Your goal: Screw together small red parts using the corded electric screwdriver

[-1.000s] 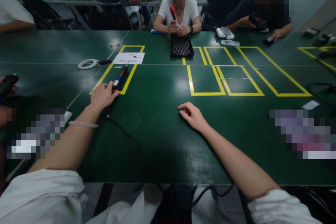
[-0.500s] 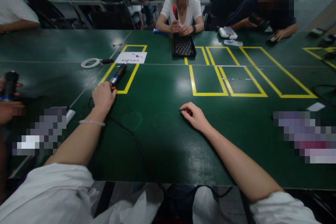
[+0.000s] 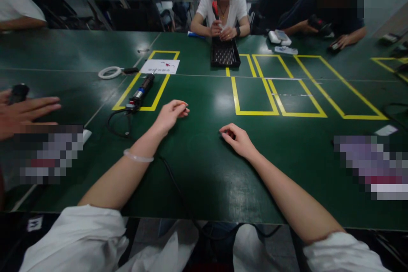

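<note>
My left hand point(image 3: 172, 115) is closed in a pinch above the green table, to the right of the electric screwdriver. A small orange piece point(image 3: 183, 104) shows at its fingertips, too small to name. The black electric screwdriver point(image 3: 142, 90) with a blue band lies inside a yellow taped frame, its bit on a white printed card point(image 3: 160, 66) and its cord point(image 3: 118, 112) curling at the rear. My right hand point(image 3: 237, 139) rests on the table with fingers curled. Something dark and reddish shows under them, mostly hidden.
A black tray point(image 3: 225, 64) stands before a person opposite, who holds a red-and-black tool point(image 3: 215, 9). A white cable coil point(image 3: 110, 72) lies at the left. A neighbour's hand point(image 3: 28, 110) reaches in from the left edge. Blurred-out devices lie on both sides.
My left hand has left the electric screwdriver and moved right, with the small orange piece at its fingertips. The screwdriver stays lying there. My right hand has hardly moved. The neighbour's fingers have stretched out.
</note>
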Available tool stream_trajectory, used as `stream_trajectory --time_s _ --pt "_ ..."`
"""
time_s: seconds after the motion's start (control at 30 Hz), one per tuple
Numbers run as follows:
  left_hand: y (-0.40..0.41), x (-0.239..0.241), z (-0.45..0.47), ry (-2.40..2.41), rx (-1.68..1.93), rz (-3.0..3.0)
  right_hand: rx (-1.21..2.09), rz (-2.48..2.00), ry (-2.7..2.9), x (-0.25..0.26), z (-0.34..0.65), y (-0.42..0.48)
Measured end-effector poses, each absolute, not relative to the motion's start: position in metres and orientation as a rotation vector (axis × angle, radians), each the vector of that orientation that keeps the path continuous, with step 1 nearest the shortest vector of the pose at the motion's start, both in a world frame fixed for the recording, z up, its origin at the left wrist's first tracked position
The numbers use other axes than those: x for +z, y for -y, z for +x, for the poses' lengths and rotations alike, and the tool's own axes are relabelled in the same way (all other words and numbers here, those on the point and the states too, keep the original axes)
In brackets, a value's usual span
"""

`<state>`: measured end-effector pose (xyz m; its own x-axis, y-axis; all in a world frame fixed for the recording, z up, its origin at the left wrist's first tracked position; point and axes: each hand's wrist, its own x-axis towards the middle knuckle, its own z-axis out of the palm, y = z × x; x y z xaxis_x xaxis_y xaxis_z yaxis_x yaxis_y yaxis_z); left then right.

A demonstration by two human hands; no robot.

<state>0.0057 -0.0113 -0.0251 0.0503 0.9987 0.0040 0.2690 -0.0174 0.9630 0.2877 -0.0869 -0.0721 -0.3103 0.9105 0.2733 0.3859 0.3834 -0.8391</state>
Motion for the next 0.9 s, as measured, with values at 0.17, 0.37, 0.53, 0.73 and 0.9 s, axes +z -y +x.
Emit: stream_trajectory --time_s 0.17,0.37,0.53,0.73,0.9 --pt "0.053 -0.029 0.068 -0.936 0.732 1.388 1.128 -1.022 1.701 -0.073 0.289 0.088" --pt "0.07 -0.04 0.083 -0.767 0.574 1.483 1.257 -0.913 1.715 -0.068 0.284 0.093" --pt "0.067 -0.05 0.079 -0.841 0.66 1.324 1.217 -0.949 1.714 -0.067 0.283 0.094" --pt "0.065 -0.055 0.077 -0.836 0.631 1.391 1.169 -0.962 1.688 -0.069 0.283 0.093" --pt "0.07 -0.051 0.08 -0.833 0.612 1.436 1.129 -0.973 1.694 -0.069 0.281 0.093"
